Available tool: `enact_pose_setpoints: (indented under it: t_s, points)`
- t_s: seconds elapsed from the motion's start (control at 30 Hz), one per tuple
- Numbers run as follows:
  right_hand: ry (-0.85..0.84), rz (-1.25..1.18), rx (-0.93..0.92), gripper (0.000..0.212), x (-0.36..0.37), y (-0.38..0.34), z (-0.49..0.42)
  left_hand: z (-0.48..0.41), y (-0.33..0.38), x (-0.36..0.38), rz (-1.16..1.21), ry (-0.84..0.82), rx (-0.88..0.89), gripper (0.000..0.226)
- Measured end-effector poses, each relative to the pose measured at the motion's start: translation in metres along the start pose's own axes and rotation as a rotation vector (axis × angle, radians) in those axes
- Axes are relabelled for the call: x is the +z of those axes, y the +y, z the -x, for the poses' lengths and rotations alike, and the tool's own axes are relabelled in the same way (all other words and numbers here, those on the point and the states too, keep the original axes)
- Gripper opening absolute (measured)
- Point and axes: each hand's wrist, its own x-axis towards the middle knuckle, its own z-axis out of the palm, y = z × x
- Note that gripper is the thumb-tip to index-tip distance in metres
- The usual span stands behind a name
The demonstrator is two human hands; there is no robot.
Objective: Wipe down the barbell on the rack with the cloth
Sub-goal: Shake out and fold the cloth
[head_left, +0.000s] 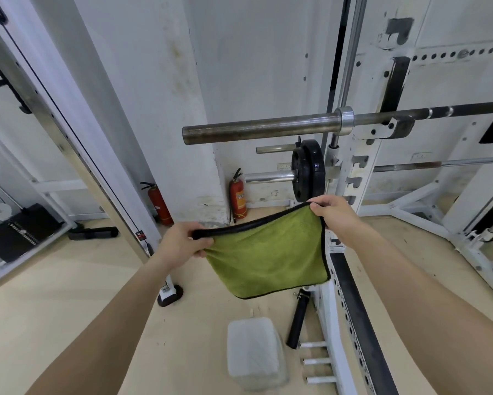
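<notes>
A green cloth (268, 258) with black edging hangs spread between my two hands. My left hand (182, 243) pinches its upper left corner. My right hand (329, 210) pinches its upper right corner, a little higher. The barbell (262, 131) lies across the white rack (350, 172) above the cloth, its bare steel sleeve pointing left with no plates on it. The cloth hangs below the sleeve and does not touch it.
A black weight plate (308, 173) sits on a lower peg just behind my right hand. Two red fire extinguishers (238, 199) stand by the wall. On the floor below lie a grey block (253, 352) and a black handle (298, 320). A cable machine frame (77, 138) stands at the left.
</notes>
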Motion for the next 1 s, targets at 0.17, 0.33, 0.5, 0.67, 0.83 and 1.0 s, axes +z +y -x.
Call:
enact_pose_setpoints:
  t_s: [0.17,0.33,0.5,0.67,0.83,1.0]
  points:
    - [0.116,0.141,0.03,0.018,0.005,0.006,-0.004,-0.008,-0.005,0.01,0.005,0.093,-0.01,0.018]
    - [0.174,-0.047,0.172,0.011,0.042,0.01,0.014,-0.008,0.018,0.048,-0.045,0.341,-0.208,0.036]
    - [-0.002,-0.223,0.183,0.019,0.091,0.013,0.048,0.007,0.054,0.087,0.016,0.287,-0.093,0.025]
    - [-0.086,-0.345,0.117,0.015,0.103,0.012,0.056,0.022,0.071,0.093,0.584,0.117,-0.239,0.018]
    - [-0.131,-0.259,-0.026,0.011,0.104,0.014,0.059,0.033,0.065,0.079,0.819,-0.021,-0.32,0.024]
    - [-0.158,-0.097,-0.154,0.017,0.111,0.012,0.057,0.04,0.051,0.08,0.606,0.051,-0.1,0.03]
